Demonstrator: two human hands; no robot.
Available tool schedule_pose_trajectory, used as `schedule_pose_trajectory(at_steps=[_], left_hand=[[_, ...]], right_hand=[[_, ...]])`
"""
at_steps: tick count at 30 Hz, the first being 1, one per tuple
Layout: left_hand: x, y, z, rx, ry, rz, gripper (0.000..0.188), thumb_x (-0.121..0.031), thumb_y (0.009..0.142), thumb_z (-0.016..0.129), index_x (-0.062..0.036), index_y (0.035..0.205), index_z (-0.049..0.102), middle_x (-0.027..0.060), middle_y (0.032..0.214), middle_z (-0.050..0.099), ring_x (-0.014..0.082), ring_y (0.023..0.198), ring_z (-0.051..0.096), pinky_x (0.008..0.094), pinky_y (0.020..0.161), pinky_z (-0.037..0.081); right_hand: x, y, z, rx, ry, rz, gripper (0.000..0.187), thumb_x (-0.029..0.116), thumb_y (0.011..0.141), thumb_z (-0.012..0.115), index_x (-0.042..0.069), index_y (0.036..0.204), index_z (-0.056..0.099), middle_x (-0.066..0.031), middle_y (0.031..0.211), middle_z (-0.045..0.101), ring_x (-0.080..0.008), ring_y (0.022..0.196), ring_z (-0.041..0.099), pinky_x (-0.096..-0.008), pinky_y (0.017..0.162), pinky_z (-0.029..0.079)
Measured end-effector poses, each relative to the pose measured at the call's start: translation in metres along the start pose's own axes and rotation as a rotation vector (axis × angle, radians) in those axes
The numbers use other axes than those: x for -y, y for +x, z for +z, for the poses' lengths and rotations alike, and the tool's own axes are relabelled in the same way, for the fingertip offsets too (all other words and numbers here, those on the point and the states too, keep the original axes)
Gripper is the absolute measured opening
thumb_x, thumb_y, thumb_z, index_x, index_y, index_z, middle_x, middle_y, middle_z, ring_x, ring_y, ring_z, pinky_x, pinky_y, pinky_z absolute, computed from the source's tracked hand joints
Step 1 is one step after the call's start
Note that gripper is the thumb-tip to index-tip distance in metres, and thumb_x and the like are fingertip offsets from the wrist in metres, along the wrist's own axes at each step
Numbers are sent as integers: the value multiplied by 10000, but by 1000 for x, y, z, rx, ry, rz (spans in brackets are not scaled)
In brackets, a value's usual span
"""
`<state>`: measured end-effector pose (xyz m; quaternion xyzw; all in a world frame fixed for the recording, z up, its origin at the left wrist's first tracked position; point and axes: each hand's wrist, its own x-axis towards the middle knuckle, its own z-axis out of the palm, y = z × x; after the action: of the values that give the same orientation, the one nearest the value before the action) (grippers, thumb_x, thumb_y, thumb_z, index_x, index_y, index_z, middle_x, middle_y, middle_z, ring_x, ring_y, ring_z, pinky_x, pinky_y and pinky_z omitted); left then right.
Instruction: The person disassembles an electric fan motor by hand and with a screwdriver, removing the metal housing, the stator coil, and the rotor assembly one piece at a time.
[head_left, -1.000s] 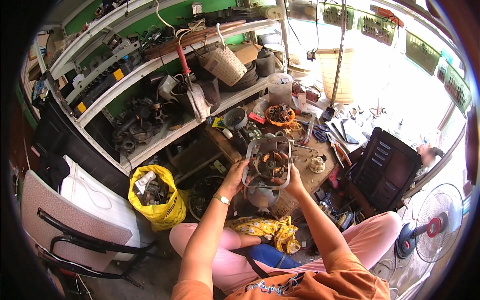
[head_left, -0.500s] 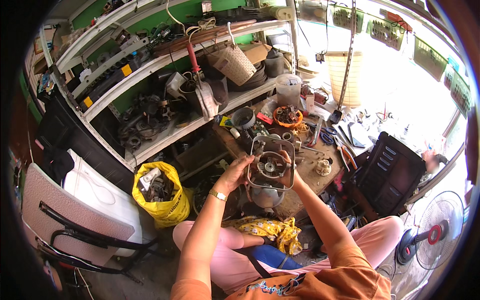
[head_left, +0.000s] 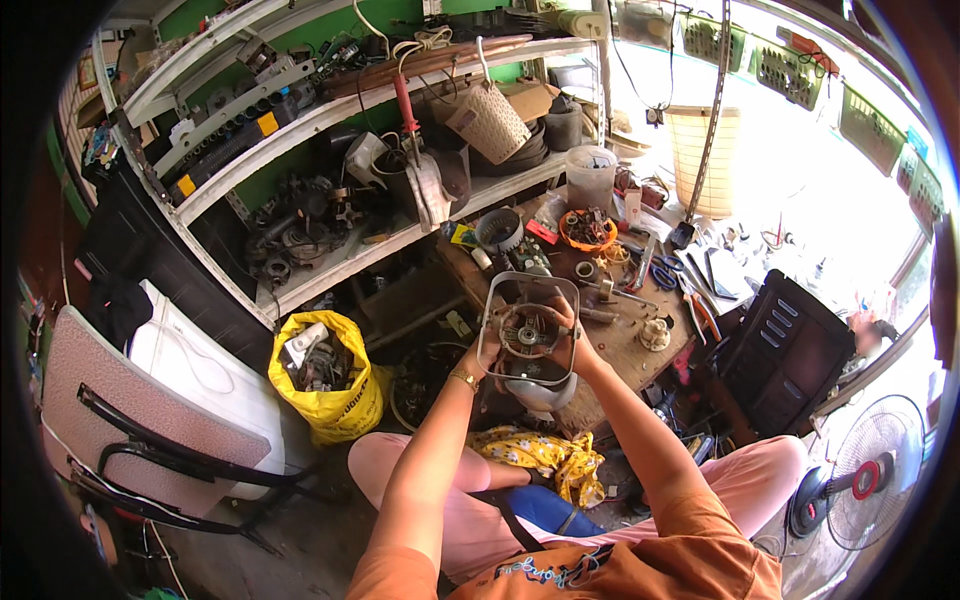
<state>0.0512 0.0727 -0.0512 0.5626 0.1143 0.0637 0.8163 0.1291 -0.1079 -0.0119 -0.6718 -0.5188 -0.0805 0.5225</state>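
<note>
One rounded-square appliance housing (head_left: 528,379), open-topped, round motor (head_left: 529,337) exposed inside, is held at the worktop (head_left: 628,350) edge, opposite sides clasped in the grip of left hand (head_left: 484,356) and right hand (head_left: 584,350).

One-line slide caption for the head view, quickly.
Left hand and right hand hold a rounded-square housing, motor-like round part inside, at a cluttered wooden workbench.

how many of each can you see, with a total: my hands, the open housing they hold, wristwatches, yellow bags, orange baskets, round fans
Hands: 2 (left hand, right hand)
Open housing: 1
Wristwatch: 1
Yellow bag: 1
Orange basket: 1
Round fan: 1
Total: 7
</note>
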Motion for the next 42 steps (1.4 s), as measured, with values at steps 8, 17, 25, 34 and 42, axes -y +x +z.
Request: schedule_pose_trajectory(at_steps=[8,17,25,34,42], left_hand=[[19,-14,-10,80,-9,255,342,-332,940,542,-63,1150,571,58,1010,653,116,816,655,264,648,566],[-2,-43,22,-266,-90,75,334,-332,955,496,-95,1188,467,56,934,626,145,619,624,244,429,478],[-12,-114,17,-325,-400,118,329,-365,975,421,-157,1226,469,60,1052,639,197,847,664,333,563,538],[-21,-199,29,-389,-556,91,490,-479,924,482,-115,1250,512,86,1119,637,223,916,651,359,605,567],[-33,-236,49,-453,-542,177,433,-360,950,439,-105,1300,460,128,1232,560,306,1037,609,449,704,587]], right_hand=[[16,-37,-10,-179,1029,615,573,131,856,600,112,1383,375,-126,1231,538,-225,1011,593,-378,887,485],[60,-25,-52,-344,1192,1015,381,3,836,480,55,1213,485,-86,903,596,-147,535,531,-279,451,459],[6,-36,-160,26,1390,1019,477,-13,764,442,-29,1239,485,-156,1000,634,-43,465,362,-159,372,280],[-26,7,-180,405,902,976,533,21,772,469,30,1304,495,-106,913,640,-83,443,450,-204,386,380],[-14,-3,-195,-111,151,605,404,93,835,575,33,1234,550,-65,1050,620,-112,776,584,-263,683,499]])
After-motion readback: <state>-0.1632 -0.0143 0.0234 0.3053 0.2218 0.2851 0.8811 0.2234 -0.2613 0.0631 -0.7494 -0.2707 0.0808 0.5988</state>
